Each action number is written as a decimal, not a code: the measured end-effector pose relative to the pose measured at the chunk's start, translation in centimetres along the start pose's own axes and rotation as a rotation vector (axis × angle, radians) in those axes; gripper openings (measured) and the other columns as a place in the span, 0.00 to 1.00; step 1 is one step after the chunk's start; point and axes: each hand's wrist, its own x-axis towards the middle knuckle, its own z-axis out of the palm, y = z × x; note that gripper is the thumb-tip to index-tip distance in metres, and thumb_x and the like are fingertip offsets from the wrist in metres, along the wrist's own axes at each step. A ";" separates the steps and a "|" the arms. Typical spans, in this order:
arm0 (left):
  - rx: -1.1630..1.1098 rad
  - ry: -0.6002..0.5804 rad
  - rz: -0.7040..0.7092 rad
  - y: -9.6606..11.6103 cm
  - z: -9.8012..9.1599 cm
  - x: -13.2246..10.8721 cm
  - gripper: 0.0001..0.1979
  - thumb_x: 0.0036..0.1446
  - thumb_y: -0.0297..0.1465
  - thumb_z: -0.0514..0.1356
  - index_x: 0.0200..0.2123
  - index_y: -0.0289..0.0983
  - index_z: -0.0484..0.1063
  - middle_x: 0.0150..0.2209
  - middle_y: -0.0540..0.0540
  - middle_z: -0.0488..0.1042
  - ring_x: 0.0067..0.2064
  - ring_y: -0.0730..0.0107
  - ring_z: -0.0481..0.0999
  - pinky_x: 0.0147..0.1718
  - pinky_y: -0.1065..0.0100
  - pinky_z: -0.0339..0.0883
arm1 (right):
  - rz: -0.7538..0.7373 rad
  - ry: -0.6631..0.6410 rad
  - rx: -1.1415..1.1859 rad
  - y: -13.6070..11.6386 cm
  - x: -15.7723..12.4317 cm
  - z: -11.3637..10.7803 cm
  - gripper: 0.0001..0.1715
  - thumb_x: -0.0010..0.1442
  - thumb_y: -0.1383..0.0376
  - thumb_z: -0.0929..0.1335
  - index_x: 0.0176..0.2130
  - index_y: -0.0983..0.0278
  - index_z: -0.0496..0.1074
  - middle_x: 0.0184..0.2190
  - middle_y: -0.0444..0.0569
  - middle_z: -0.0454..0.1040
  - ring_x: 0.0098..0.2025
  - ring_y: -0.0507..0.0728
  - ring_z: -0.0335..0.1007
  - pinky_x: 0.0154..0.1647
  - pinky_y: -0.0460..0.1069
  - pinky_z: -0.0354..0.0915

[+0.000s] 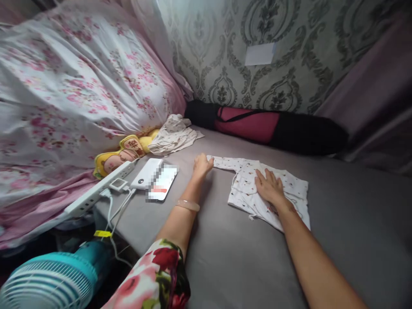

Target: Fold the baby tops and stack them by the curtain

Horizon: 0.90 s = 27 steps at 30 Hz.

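A small white printed baby shirt [244, 189] lies spread on the grey sheet, one long sleeve stretched out to the left. My left hand [202, 165] is closed on the end of that sleeve, thumb and fingers pinched together. On the body of the shirt my right hand [269, 185] rests flat, its fingers spread and holding nothing. Part of a printed figure on the shirt shows beside the right wrist. The other sleeve cannot be made out.
On the left are a crumpled printed cloth [175, 135], yellow plush toys [112, 163], a power strip [99, 189], a white power bank [147, 174] and a blurred phone [167, 184]. A teal fan [54, 274] stands at lower left. A long black-and-red bag [247, 124] lies along the wall.
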 end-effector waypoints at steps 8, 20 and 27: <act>0.048 0.205 -0.172 1.5 3.3 0.9 0.20 0.60 0.37 0.54 0.50 0.28 0.69 0.54 0.25 0.67 0.58 0.43 0.65 0.53 0.52 0.60 | -0.030 -0.055 -0.008 0.1 0.6 -2.2 0.30 0.67 0.57 0.55 0.64 0.59 0.60 0.66 0.59 0.55 0.67 0.67 0.50 0.64 0.66 0.46; 0.052 0.019 -0.115 -0.6 3.3 3.9 0.12 0.59 0.38 0.55 0.41 0.38 0.72 0.51 0.35 0.73 0.57 0.46 0.68 0.53 0.52 0.57 | -0.154 -0.045 0.102 -7.8 4.6 -1.2 0.34 0.68 0.62 0.51 0.68 0.76 0.50 0.69 0.58 0.47 0.71 0.61 0.38 0.69 0.55 0.37; -0.319 0.160 -0.082 -1.0 3.9 5.2 0.08 0.58 0.33 0.56 0.40 0.37 0.69 0.41 0.39 0.76 0.47 0.56 0.75 0.46 0.61 0.65 | -0.137 -0.022 0.126 -8.3 4.2 -0.4 0.34 0.69 0.57 0.50 0.69 0.67 0.48 0.71 0.56 0.42 0.71 0.62 0.34 0.69 0.58 0.34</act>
